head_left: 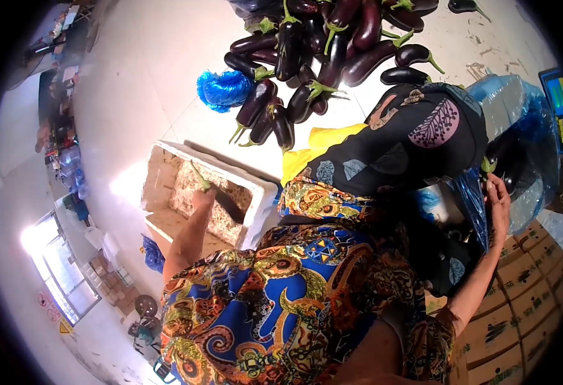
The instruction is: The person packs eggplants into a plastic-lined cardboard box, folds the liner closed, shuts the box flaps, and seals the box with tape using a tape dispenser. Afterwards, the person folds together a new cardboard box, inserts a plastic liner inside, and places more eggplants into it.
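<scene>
On the left, my left hand [202, 197] is closed around the stem end of an eggplant [229, 206], over a white foam box [261, 192] with a stained inside. Over on the right, my right hand [498, 192] is at the edge of a blue plastic bag [477, 199], beside the green stem of a dark eggplant [490, 163]; its fingers are bent, and what they grip is too small to make out. A large heap of eggplants [288, 48] lies on the pale floor at the top.
A crumpled blue bag [224, 90] lies beside the heap. Stacked cardboard boxes [528, 282] stand at the lower right, below a clear plastic bag [538, 192]. A blue device with keys [560, 109] is at the right edge. My patterned knee [422, 128] lies between my hands.
</scene>
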`<state>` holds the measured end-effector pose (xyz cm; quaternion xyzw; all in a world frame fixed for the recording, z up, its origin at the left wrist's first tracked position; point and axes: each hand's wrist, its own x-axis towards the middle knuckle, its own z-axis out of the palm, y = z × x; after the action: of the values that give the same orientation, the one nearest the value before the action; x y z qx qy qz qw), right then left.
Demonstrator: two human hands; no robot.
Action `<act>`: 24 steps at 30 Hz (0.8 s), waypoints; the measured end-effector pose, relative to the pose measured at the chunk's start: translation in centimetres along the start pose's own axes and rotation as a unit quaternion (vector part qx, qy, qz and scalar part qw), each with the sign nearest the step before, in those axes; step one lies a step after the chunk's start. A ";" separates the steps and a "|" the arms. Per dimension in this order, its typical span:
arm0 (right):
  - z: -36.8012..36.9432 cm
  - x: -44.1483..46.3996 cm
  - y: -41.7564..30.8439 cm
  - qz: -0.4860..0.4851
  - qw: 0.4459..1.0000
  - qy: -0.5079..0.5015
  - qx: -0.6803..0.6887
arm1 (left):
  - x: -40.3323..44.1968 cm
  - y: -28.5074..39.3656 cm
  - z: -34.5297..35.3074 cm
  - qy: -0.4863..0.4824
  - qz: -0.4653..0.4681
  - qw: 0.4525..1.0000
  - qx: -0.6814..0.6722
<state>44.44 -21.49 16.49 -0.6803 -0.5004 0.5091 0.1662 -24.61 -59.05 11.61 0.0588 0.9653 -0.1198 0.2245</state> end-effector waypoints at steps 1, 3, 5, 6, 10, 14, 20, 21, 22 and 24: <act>-0.2 0.3 0.5 -0.005 1.000 -0.004 0.001 | 0.4 0.9 0.3 0.065 0.119 0.991 -0.006; -0.4 0.2 0.7 -0.006 1.000 -0.005 -0.004 | 2.7 3.5 1.5 0.154 0.331 0.923 -0.124; -0.2 0.3 0.3 0.006 1.000 -0.001 -0.017 | 1.4 10.0 1.0 0.143 0.433 0.855 -0.247; 0.0 0.2 0.1 0.004 1.000 0.001 -0.013 | -2.3 15.5 -0.9 0.111 0.450 0.847 -0.261; 0.0 -0.4 -0.4 -0.006 1.000 0.011 -0.007 | -4.6 27.5 2.0 -0.012 0.551 0.807 -0.212; 0.3 -1.4 -1.2 0.014 0.999 0.020 0.022 | -2.9 33.8 8.2 0.052 0.557 0.817 -0.138; 0.2 -1.1 -0.3 0.008 0.999 0.019 0.035 | -3.6 34.2 7.2 0.039 0.573 0.816 -0.067; 0.1 -1.2 -0.2 0.011 0.999 0.019 0.040 | -4.3 33.7 6.4 0.036 0.567 0.821 -0.065; 0.1 -1.2 -0.2 0.013 0.999 0.018 0.045 | -3.9 33.3 6.4 0.038 0.522 0.844 -0.117; 0.1 -1.1 -0.3 0.014 0.998 0.020 0.051 | -2.7 32.6 6.4 0.041 0.424 0.877 -0.221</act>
<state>44.17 -22.28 17.25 -0.6880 -0.4606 0.5225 0.2038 -14.02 -29.39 0.59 0.4162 0.8576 0.2058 0.2211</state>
